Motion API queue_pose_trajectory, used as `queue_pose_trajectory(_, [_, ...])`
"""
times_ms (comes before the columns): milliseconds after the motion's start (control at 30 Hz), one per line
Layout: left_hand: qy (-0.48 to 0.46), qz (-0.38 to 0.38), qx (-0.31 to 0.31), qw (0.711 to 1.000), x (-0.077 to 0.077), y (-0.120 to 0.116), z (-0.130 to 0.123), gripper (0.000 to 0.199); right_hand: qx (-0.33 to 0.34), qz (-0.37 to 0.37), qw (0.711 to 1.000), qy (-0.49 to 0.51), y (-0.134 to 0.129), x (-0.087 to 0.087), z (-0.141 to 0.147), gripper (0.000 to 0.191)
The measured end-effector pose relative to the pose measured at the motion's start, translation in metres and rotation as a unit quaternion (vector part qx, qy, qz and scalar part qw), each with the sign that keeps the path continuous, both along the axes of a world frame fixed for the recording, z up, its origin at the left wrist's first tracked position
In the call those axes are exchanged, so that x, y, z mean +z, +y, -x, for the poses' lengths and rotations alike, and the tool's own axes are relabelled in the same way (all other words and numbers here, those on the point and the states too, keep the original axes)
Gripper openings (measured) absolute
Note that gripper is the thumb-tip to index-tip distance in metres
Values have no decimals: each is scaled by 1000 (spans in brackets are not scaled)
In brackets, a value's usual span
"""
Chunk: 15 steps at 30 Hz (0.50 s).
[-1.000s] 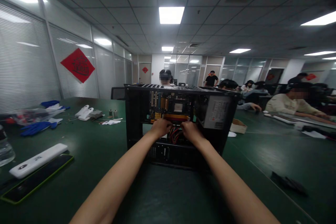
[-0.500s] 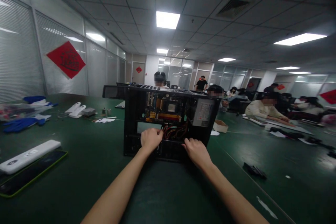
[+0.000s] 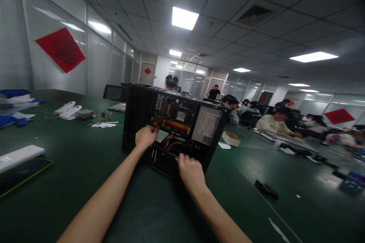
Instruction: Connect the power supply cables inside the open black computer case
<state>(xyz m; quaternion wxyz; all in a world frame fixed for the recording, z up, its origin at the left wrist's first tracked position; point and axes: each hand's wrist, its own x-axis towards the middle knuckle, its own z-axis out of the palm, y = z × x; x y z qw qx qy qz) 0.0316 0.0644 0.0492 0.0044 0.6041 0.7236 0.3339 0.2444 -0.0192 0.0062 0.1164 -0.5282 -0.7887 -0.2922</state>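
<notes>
A black computer case point(image 3: 129, 121) stands in front of me on the green table, its open side facing me and turned at a slant. Inside are a motherboard point(image 3: 168, 112), a silver power supply point(image 3: 207, 123) with a label, and a bundle of red, yellow and black cables point(image 3: 178, 143). My left hand point(image 3: 146, 136) is closed around the case's inner frame below the motherboard's left part. Farther right and lower, my right hand point(image 3: 191, 170) is closed on the same frame bar, its fingertips partly hidden behind it.
To the left lie a white power strip point(image 3: 21, 157), a phone with a green rim point(image 3: 25, 174), white tags point(image 3: 68, 110) and blue gloves point(image 3: 11, 120). Right of the case are a small cardboard box point(image 3: 230, 139) and a black part point(image 3: 266, 189). Other people sit farther back.
The case has turned and tilted, its right end swinging nearer to me. Both hands have moved left in view with it, still closed on its frame. My view has shifted too.
</notes>
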Motion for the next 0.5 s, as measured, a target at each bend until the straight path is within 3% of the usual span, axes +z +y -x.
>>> queue_pose_trajectory(233, [22, -21, -76, 997, -5, 20, 51, 57, -42, 88, 994, 51, -26, 13, 72, 30])
queue_pose_trajectory(400, [-46, -44, -128, 990, -8, 32, 84, 62, -28, 162, 986, 33, -42, 21, 131, 45])
queue_pose_trajectory(500, [-112, -52, -154, 980, -6, 31, 100, 57, 6, 168, 985, -22, -46, 22, 165, 45])
